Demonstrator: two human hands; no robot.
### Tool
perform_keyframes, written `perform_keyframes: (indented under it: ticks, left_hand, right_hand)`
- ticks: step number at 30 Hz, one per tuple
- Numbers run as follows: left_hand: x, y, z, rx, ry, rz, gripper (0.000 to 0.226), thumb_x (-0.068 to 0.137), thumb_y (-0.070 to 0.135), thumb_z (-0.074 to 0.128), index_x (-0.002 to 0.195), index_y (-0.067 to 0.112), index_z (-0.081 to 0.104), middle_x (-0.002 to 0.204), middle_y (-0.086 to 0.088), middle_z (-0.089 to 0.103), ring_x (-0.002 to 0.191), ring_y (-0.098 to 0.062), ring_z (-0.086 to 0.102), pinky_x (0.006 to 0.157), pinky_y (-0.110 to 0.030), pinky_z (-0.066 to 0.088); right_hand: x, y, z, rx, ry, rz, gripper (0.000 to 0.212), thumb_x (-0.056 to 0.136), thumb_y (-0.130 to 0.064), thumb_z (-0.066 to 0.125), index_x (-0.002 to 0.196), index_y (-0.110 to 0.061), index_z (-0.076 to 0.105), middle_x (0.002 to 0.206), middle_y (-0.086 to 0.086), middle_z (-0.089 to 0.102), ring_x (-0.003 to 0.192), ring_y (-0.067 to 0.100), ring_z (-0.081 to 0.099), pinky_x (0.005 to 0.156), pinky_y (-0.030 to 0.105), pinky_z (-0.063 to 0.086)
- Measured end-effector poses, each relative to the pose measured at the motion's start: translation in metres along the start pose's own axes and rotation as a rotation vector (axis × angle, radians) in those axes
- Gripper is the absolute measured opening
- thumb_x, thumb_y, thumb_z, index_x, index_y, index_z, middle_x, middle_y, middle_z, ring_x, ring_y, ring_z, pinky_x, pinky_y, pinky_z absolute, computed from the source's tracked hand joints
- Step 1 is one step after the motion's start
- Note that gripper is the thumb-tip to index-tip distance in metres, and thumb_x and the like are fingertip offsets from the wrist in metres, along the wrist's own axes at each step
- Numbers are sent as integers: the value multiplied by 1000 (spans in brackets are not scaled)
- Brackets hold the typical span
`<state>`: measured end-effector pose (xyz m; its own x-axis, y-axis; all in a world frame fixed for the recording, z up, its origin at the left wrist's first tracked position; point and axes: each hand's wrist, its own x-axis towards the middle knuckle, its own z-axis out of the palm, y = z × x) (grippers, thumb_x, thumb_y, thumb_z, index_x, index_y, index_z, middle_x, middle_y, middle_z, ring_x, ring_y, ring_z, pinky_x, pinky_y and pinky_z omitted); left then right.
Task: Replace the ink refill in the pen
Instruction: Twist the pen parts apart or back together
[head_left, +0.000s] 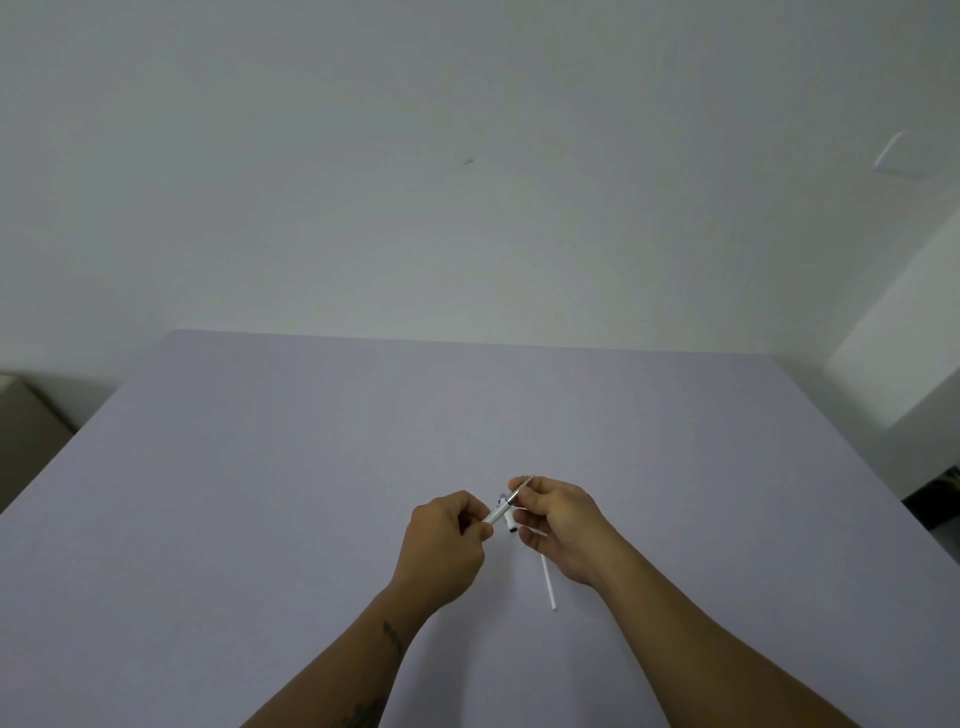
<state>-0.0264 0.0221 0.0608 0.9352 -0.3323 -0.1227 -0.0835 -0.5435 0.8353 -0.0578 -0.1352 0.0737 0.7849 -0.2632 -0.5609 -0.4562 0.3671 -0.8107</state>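
A white pen barrel (497, 514) is pinched in my left hand (447, 540) and slants up to the right above the table. My right hand (558, 525) grips the pen's metallic tip end (521, 491) between thumb and fingers. A small white piece with a dark end (510, 524) hangs just below the barrel between the two hands; I cannot tell which hand holds it. A thin white refill tube (548, 582) lies on the table under my right hand, its upper end hidden by the palm.
The lavender table (260, 493) reaches a plain white wall at the back. A brown box (26, 421) stands off the left edge. A white cabinet (904, 364) and dark clutter sit beyond the right edge.
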Motion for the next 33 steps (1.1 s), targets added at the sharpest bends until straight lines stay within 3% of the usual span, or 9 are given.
perform_keyframes:
  ticks: [4, 7, 10, 16, 21, 27, 33]
  left_hand:
    - [-1, -2, 1, 9, 5, -12, 15, 89, 9, 66, 79, 21, 65, 65, 4, 61, 56, -11, 51, 55, -21, 46]
    - [-1, -2, 1, 4, 6, -12, 16, 89, 10, 66, 79, 22, 64, 65, 5, 60, 55, -10, 51, 54, -19, 45]
    - [0, 0, 2, 7, 11, 4, 14, 87, 11, 67, 79, 22, 65, 65, 5, 60, 55, -9, 50, 55, -19, 44]
    - [0, 1, 4, 12, 8, 7, 15, 84, 13, 71, 76, 24, 64, 64, 5, 60, 55, -8, 50, 55, -19, 46]
    - [1, 0, 4, 23, 16, -2, 18, 84, 15, 72, 73, 26, 62, 63, 7, 59, 55, -8, 50, 55, -18, 44]
    - [1, 1, 3, 14, 19, 1, 12, 83, 15, 72, 77, 23, 66, 64, 4, 62, 54, -9, 51, 56, -21, 48]
    - [1, -2, 2, 17, 27, -7, 8, 82, 16, 73, 78, 21, 68, 65, 3, 63, 55, -9, 52, 55, -21, 49]
  right_hand:
    - [3, 3, -2, 65, -47, 55, 22, 99, -6, 54, 103, -9, 76, 105, 13, 70, 88, 24, 59, 74, 35, 53]
    - [3, 6, -3, 25, -38, 69, 16, 96, -16, 62, 106, -10, 74, 101, 11, 67, 87, 24, 59, 72, 34, 52]
    - [4, 8, -3, -28, -7, 52, 25, 96, -24, 63, 108, -4, 72, 95, 10, 64, 84, 23, 59, 71, 33, 52]
    - [6, 5, -4, -57, 10, 12, 21, 98, -18, 59, 99, -5, 75, 99, 13, 68, 85, 23, 60, 68, 31, 52]
    - [5, 5, -5, -23, -13, 24, 22, 100, -13, 55, 104, -12, 76, 113, 16, 71, 90, 25, 60, 71, 34, 53]
    - [8, 8, -5, -49, 10, 26, 24, 96, -25, 63, 101, -4, 74, 97, 12, 67, 86, 24, 61, 69, 32, 53]
    - [8, 5, -1, -34, -1, 6, 20, 101, -12, 54, 101, -9, 74, 110, 17, 70, 87, 23, 59, 74, 34, 53]
